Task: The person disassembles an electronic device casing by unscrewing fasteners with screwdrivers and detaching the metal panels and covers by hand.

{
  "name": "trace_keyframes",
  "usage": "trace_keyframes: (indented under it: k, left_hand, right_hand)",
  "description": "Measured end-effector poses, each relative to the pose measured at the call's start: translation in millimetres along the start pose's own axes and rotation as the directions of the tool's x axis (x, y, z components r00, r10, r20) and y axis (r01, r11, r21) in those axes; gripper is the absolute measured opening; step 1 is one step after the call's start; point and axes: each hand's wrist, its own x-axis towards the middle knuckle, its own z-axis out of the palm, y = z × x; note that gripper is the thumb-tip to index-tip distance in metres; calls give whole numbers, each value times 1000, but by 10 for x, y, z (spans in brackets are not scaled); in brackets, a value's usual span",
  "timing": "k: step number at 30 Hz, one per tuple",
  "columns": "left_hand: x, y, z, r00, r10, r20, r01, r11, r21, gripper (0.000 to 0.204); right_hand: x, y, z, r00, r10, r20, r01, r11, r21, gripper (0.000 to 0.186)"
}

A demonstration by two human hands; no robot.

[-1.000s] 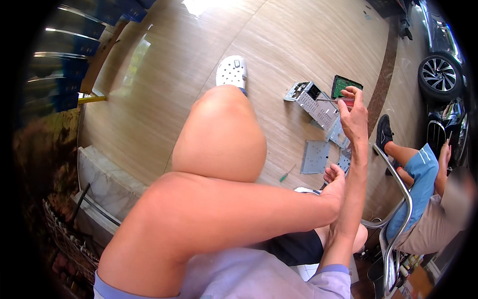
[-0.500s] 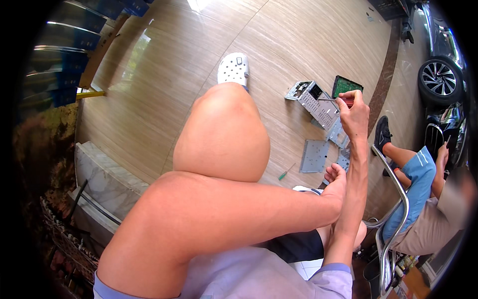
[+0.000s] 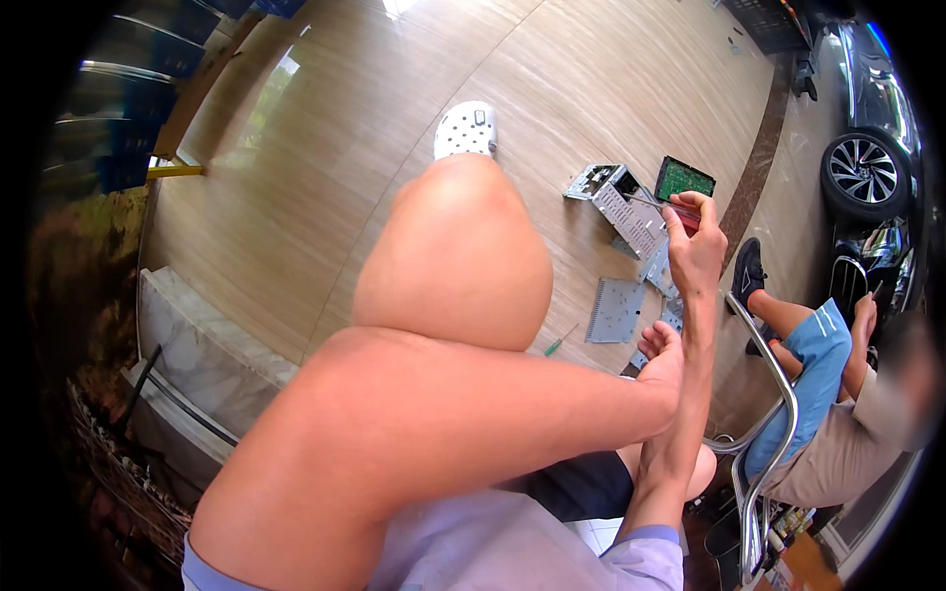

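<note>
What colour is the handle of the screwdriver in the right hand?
The handle is red, partly covered by the right hand; head view shows it.

Red-handled screwdriver (image 3: 693,221) held slantwise, pointing toward grey perforated metal case (image 3: 631,219), lying on beige floor (image 3: 325,177)

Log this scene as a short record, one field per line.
Right hand: holds a red-handled screwdriver, shaft pointing to the metal case; tip contact unclear
Left hand: beside the right forearm, fingers loosely curled, no tool visible
Beyond the case: green circuit board, lying on the floor
Nearer: flat grey metal panel; green-handled screwdriver
Right side: seated person in blue shorts, car wheel
</note>
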Motion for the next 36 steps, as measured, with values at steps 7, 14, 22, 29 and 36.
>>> trace_keyframes:
  k: [7,14,22,29,36]
  left_hand:
    - [-58,-17,0,997,3,80,-2,1000,-7,61]
    - [117,72,93,999,-21,29,19,998,66,57]
    - [109,72,62,998,-63,1,63,997,43,55]
    - [4,28,22,1000,-28,6,28,999,26,55]
    - [0,13,-9,1000,-11,4,11,999,49,56]
  right_hand:
    - [-75,-131,164,997,-39,60,35,998,60,19]
    - [-148,-18,199,996,-32,82,29,999,45,18]
    - [-133,-32,213,996,12,90,-16,999,41,18]
    - [-129,-14,239,996,9,89,-14,999,52,17]
    - [-102,-15,217,995,-29,99,27,999,21,21]
